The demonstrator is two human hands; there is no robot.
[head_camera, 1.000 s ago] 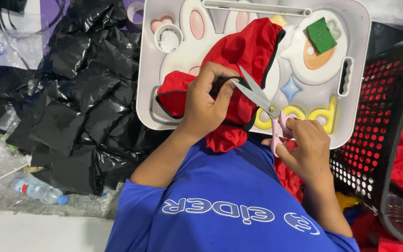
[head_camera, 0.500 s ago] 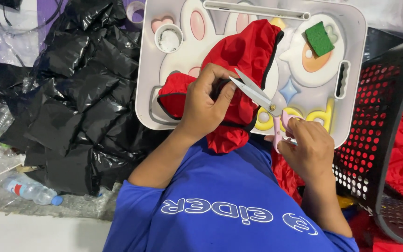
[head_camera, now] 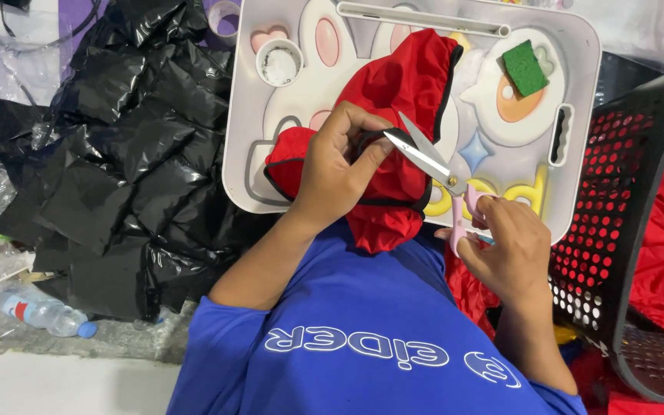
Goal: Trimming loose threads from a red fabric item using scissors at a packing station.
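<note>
Right now the work looks to be at the trimming step: the left hand (head_camera: 336,173) has its grip pinched on the black-edged hem of a red garment (head_camera: 401,100), bunching the cloth up and presenting the edge toward the blades. The right hand (head_camera: 505,250) has its grip closed through the pink loops of a pair of scissors (head_camera: 432,161), whose blades stand parted, tips pointing toward ten o'clock and reaching right up to the left thumb and the pinched edge. Whether a loose thread lies between the blades is too small to tell.

The garment lies on a white lap tray (head_camera: 578,84) with raised cartoon shapes, spilling off its six o'clock rim onto the person's blue shirt. On the tray at one o'clock from the scissors sits a green sponge (head_camera: 524,68); at eleven o'clock is a small round white cup (head_camera: 279,63). Black plastic bags (head_camera: 124,161) are heaped at nine o'clock of the tray, a dark perforated basket (head_camera: 616,230) with more red cloth stands at three o'clock.

As a judgement, the next move calls for keeping the edge taut and the thumb clear of the tips, then closing the blades on stray material only, not the hem.
</note>
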